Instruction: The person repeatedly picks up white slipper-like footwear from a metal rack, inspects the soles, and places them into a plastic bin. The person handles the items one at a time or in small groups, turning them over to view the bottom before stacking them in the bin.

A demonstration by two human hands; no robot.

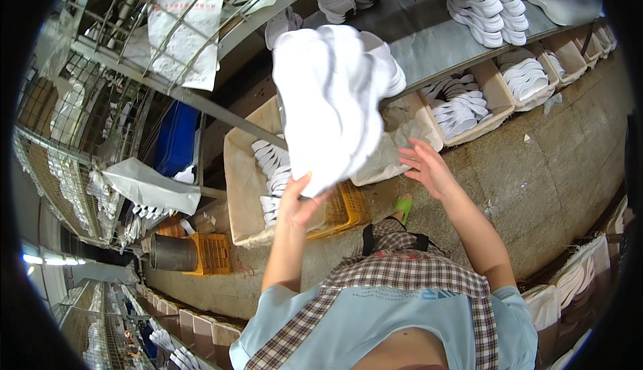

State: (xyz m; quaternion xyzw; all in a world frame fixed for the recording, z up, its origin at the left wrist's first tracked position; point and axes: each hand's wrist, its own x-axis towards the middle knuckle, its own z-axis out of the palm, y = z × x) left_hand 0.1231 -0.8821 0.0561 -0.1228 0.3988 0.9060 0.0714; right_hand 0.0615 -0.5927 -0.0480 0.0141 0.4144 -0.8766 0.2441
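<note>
Inspector: State the condition of the left hand.

Recorder: The left hand (298, 202) is grasping a bundle of white soles (328, 109) by its lower end, thumb on the near face. The bundle is blurred; several soles overlap, exact count not determinable.

Inspector: Position of the bundle?

Recorder: Raised in the air, toe ends away from the person, in front of the near end of the grey worktop (418, 42). From this view it covers part of a cloth-lined bin (234, 196) that contains more white soles.

Inspector: The right hand?

Recorder: The right hand (429, 169) is released, palm turned toward the bundle, fingers parted and slightly bent. It is near the bundle but apart from it, over the floor side of a second lined bin (432, 129).

Inspector: Surroundings?

Recorder: Stacked white shoe parts (475, 15) stand on the worktop. Along its lower edge runs a row of bins, one holding a neat pile of ribbed white pieces (524, 79). At left, a wire rack (50, 125) and a paper sheet (184, 42) fixed to bars; below, a dark bucket (173, 253) beside a yellow crate (214, 255). The person wears a checked apron (395, 273) and a green slipper (403, 204).
</note>
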